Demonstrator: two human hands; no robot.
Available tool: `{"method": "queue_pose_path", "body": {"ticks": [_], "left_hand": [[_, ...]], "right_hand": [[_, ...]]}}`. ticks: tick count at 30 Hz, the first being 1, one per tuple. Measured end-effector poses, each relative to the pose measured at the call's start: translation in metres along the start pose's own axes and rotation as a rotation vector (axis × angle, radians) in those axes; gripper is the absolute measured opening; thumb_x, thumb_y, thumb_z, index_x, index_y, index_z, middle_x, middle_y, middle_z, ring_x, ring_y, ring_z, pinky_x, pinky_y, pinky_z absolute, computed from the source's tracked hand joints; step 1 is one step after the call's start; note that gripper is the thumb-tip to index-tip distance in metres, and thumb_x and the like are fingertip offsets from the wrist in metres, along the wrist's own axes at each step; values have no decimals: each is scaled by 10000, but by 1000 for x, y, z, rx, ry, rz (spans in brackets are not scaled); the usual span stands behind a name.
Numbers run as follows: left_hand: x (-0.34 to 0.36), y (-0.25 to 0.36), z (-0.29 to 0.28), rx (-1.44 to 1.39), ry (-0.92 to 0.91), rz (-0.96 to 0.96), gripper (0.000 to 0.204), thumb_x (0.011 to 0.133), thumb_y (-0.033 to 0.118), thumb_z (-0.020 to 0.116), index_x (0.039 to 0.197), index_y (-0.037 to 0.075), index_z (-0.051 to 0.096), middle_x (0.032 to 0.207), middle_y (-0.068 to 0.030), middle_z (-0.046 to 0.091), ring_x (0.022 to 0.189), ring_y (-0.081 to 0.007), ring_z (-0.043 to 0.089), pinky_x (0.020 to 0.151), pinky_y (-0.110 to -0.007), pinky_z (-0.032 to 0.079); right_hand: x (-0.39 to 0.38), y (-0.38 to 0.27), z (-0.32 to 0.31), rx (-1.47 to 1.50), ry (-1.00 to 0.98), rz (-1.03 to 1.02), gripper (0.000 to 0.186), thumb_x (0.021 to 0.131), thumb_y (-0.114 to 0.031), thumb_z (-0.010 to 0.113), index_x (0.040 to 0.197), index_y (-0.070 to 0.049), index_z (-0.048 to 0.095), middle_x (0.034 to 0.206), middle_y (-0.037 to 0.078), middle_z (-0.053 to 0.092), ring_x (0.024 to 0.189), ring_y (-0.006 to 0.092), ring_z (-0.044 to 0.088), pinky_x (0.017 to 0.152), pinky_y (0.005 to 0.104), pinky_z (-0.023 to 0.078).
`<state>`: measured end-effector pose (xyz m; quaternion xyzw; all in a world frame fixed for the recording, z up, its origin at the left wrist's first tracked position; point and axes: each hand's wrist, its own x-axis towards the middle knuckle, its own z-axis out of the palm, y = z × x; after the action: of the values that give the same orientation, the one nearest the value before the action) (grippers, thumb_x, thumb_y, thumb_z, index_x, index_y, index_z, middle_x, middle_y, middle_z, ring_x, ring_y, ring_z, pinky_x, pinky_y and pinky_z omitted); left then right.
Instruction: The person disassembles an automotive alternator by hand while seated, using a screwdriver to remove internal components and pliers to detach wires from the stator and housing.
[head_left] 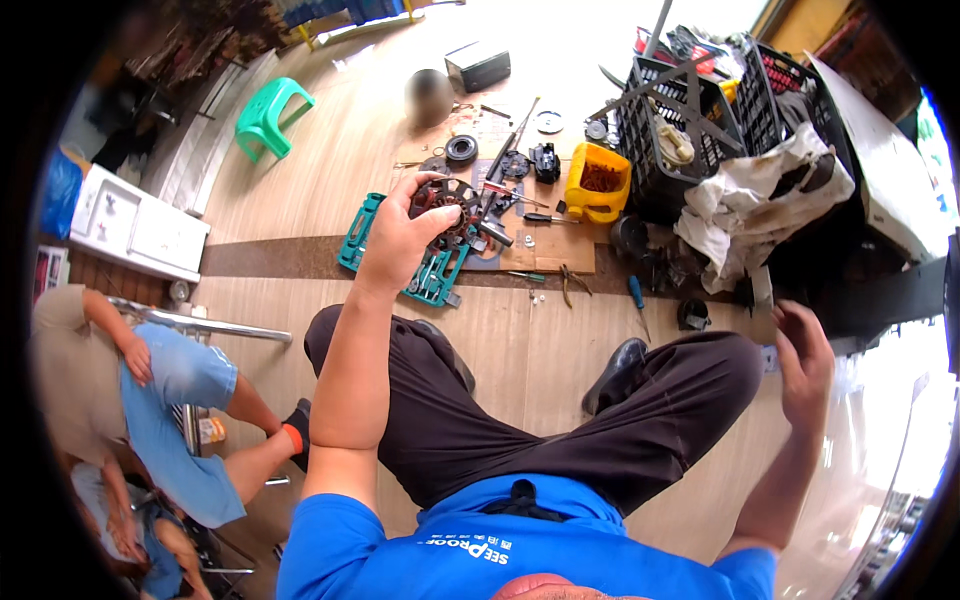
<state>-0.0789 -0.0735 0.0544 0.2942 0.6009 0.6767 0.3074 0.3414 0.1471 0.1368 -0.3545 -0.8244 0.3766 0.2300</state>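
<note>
My left hand [397, 240] is raised above the tools, thumb and fingers gripping a round, dark motor part [458, 190] with slots and what look like copper windings. Below it lies an opened teal tool case [432, 277] with small tools in it. Off to the right of my knee, my right hand [803, 358] hangs apart from the work with loosely bent fingers, and I see nothing in it. A pale upright piece [762, 294] stands close to its fingertips.
A cardboard sheet [570, 245] carries loose parts, a black-handled screwdriver [548, 218] and a yellow cut-open container [598, 185]. Pliers [572, 287] and a blue-handled screwdriver [637, 295] lie nearer. Black crates [680, 150] stand right; a green stool [265, 118] stands left. People [150, 390] sit at left.
</note>
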Motion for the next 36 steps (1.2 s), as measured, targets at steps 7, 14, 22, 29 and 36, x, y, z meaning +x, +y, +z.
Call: {"method": "queue_pose_path", "body": {"ticks": [7,14,22,29,36], "left_hand": [[-3,-12,14,70,23,-39,356,866,57,658,1191,-27,539,973,-30,642,874,-79,596,789,-231,499],[-12,-32,21,-203,-80,-194,351,883,33,605,1211,-44,508,1042,-94,649,918,-152,652,820,-297,550],[-4,-35,34,-229,-195,-319,375,886,19,590,1238,-48,479,1086,-132,639,922,-189,669,828,-339,572],[-1,-35,45,-239,-241,-298,379,896,41,587,1251,-36,478,1094,-126,638,967,-179,654,861,-340,561],[-4,-45,44,-366,-216,-258,526,1023,442,405,1251,-28,471,1098,-130,643,994,-202,659,857,-348,559]], "right_hand": [[87,-59,205,204,-547,-156,527,897,-203,686,1312,58,492,1150,208,639,1059,220,623,897,345,508],[89,-21,262,740,-692,225,214,938,-156,645,1071,12,643,783,-25,597,686,47,524,627,218,436],[93,9,260,507,-459,-57,156,911,-152,645,930,-2,685,684,96,634,661,110,599,628,313,471],[89,16,255,428,-353,-85,144,911,-152,630,929,-20,682,700,143,632,619,206,587,622,355,465],[77,12,262,414,-673,96,152,907,-145,624,950,-13,686,700,127,660,632,202,635,629,339,501]]}}
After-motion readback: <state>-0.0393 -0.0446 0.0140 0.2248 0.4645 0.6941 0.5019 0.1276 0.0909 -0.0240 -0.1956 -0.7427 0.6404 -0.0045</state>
